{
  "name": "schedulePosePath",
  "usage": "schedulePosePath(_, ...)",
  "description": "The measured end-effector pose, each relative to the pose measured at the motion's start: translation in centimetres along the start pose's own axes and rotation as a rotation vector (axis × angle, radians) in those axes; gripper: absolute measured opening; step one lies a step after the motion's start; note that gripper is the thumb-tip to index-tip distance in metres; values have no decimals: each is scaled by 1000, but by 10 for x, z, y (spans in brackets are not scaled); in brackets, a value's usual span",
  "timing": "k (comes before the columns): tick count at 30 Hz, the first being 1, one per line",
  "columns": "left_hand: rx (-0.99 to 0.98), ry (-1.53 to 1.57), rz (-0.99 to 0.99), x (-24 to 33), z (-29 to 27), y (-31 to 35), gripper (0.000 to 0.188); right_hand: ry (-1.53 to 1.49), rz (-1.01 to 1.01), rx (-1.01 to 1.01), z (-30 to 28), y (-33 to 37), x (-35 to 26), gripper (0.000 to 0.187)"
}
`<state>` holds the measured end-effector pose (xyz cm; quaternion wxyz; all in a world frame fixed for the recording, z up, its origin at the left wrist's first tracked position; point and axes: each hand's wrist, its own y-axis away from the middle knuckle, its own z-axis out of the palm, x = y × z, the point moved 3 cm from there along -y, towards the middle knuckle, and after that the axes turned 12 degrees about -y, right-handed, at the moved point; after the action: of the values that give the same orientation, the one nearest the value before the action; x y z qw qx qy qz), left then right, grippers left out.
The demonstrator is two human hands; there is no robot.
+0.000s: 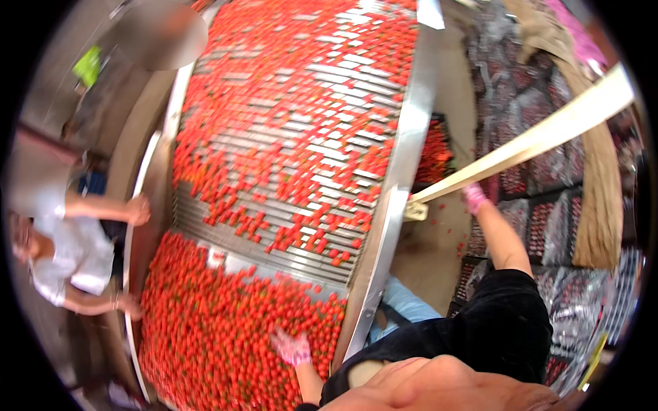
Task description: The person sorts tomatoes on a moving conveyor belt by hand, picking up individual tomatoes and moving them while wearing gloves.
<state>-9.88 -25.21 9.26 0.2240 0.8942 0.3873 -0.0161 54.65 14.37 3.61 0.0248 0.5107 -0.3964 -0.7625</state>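
My left hand (293,348), in a pink-and-white glove, lies over a deep heap of small red tomatoes (219,322) in the lower bay of a metal sorting machine. Its fingers are spread and touch the tomatoes. My right arm reaches out to the right, past the machine's side. Its hand (474,197), in a pink glove, is low beside a wooden pole (528,140), which partly covers it. Close to that hand stands a dark crate (449,127) with red tomatoes in it. The right fingers are blurred and partly hidden.
Tomatoes cover the slatted roller bed (274,130) above the heap. A metal side wall (401,157) separates it from me. At the left rim a person in a light shirt (75,240) rests both hands on the edge. Plastic-covered packed trays (541,164) line the right.
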Motion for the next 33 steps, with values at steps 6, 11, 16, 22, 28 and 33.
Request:
schedulePosePath(6, -112, 9, -109, 9, -6, -17, 110, 1223, -1083, -546, 141, 236, 35, 18)
schedulePosePath(11, -65, 128, -24, 54, 7, -76, 103, 1161, -1261, -668, 233, 236, 85, 25)
schedulePosePath(16, -60, 377, -4, 109, 23, -172, 96, 1431, -1138, -717, 235, 217, 120, 14)
schedulePosePath(22, 163, 1049, 223, 201, -28, -265, 103, 1628, -1318, -826, 291, 199, 98, 6)
schedulePosePath(28, 203, 879, 417, 224, -103, -182, 92, 1520, -1237, -772, 274, 200, 37, 23)
schedulePosePath(33, 403, 423, 43, 100, -34, -177, 84, 1630, -1193, -773, 277, 201, 38, 21)
